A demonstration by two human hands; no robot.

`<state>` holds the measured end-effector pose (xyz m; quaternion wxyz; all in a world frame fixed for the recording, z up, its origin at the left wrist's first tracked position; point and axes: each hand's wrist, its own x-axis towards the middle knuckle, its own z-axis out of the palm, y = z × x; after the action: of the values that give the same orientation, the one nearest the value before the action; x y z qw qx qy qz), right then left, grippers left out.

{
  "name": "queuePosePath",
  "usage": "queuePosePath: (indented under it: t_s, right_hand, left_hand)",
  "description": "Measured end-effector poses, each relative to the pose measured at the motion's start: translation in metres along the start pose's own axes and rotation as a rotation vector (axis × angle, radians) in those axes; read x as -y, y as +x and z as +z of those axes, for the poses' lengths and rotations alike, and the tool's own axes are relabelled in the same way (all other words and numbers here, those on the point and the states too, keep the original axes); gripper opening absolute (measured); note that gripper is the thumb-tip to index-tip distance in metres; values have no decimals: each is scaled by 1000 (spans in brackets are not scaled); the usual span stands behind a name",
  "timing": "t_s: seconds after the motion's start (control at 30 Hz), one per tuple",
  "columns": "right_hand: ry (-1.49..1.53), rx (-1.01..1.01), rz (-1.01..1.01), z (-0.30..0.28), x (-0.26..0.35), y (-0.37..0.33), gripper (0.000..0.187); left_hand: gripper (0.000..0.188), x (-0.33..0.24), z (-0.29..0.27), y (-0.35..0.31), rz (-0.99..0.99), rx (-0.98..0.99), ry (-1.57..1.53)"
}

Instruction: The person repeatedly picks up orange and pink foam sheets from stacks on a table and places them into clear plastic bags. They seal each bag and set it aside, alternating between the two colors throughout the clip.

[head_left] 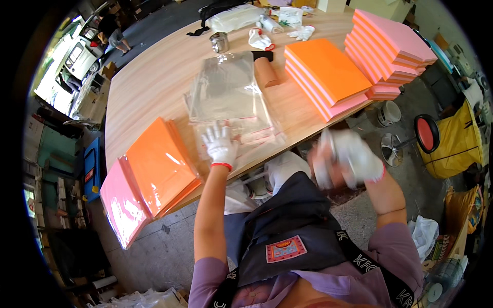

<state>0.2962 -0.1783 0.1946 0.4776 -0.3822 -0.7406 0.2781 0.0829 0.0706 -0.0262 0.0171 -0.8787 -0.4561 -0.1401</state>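
My left hand, in a white glove with a red cuff, lies with fingers spread on the near end of a pile of clear plastic bags. My right hand, also gloved, is off the table's front edge and smeared by motion. Its fingers and anything in them cannot be made out. To the left of the bags lie shiny wrapped packs, orange ones beside pink ones, reaching over the near edge. On the right is a stack of orange and pink sheets, nearer the right hand than the other piles.
A taller pink and orange stack stands at the table's right end. Behind the bags are a metal cup, a brown cylinder and spare gloves. A stool with a red seat and a bucket stand right.
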Motion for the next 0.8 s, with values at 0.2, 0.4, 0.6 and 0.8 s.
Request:
queuePosePath:
  t_s: [0.2, 0.4, 0.6, 0.8]
  right_hand:
    - [-1475, -363, 565, -96, -131, -45, 41]
    - [-1457, -277, 785, -89, -139, -39, 48]
    - [-1449, -274, 764, -96, -142, -41, 44]
    - [-1420, -259, 750, -101, -139, -40, 44]
  left_hand:
    - [52, 5, 1, -3, -85, -69, -18]
    - [46, 10, 1, -5, -82, -128, -98]
    - [41, 7, -3, -5, -97, -132, -99]
    - [41, 7, -3, -5, -122, -152, -140]
